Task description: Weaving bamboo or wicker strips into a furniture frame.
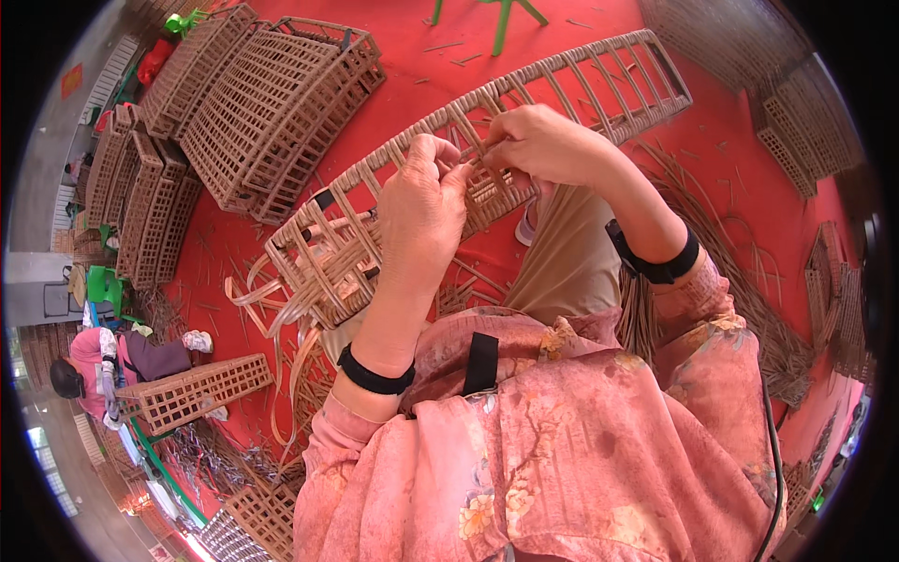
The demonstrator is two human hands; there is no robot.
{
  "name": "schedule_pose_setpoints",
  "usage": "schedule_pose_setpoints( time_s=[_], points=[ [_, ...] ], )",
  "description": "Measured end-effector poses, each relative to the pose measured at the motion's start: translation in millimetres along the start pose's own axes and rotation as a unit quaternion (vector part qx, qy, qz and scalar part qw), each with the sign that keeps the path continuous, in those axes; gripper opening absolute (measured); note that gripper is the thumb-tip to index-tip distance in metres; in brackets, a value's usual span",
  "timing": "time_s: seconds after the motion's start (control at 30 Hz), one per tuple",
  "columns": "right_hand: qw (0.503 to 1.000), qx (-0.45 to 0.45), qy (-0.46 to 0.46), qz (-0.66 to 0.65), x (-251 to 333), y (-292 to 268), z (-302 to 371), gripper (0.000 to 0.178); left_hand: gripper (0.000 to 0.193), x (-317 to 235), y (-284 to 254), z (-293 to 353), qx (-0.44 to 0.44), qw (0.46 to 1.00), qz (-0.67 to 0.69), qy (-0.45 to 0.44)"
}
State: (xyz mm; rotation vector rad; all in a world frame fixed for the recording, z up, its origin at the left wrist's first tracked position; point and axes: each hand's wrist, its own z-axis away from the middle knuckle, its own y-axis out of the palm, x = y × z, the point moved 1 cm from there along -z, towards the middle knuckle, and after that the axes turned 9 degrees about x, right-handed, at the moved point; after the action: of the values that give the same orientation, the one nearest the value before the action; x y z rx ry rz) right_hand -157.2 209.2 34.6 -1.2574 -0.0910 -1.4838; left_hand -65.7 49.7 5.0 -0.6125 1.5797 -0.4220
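A long, ladder-like wicker frame (552, 67) lies slantwise across my lap, its rails wrapped in brown strands and its rungs open between them. Around the middle of it, my left hand (426, 201) is closed, with thumb and fingers pinched at a wicker strand. Close beside it on the right, my right hand (543, 140) bends over a rung, fingertips closed on a strand too; the fingers mostly hide what they grip. Denser weaving fills the part below my hands. Pale loose strips (251, 298) curl out from the frame's left end.
Stacked wicker baskets (267, 108) stand at the far left, more at the right edge. A bundle of long strips (726, 253) lies on the red floor at my right. Green stool legs (503, 26) show at the top. Another person (94, 370) handles a wicker piece (206, 391) at left.
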Motion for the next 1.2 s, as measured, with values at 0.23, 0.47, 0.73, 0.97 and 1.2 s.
schedule_pose_setpoints(
  time_s=[0.23,0.47,0.73,0.97,1.2],
  points=[
    [0.971,-0.215,-0.108,0.008,-22,-25,45,0.019,0.017,-18,7,-11,-0.036,0.99,-0.055,0.124],
    [0.96,-0.249,-0.111,-0.066,-34,-41,48,0.023,0.02,-31,24,-41,0.105,0.979,0.146,0.092],
    [0.99,-0.129,-0.004,-0.056,-41,-45,17,0.029,0.015,-34,29,-50,0.02,0.998,-0.053,0.034],
    [0.998,-0.026,0.027,-0.051,-51,-49,4,0.028,0.018,-30,43,-54,0.029,0.997,-0.022,0.068],
    [0.985,-0.161,-0.028,-0.052,-67,-54,25,0.023,0.021,-36,39,-16,-0.053,0.981,-0.087,0.164]
  ],
)
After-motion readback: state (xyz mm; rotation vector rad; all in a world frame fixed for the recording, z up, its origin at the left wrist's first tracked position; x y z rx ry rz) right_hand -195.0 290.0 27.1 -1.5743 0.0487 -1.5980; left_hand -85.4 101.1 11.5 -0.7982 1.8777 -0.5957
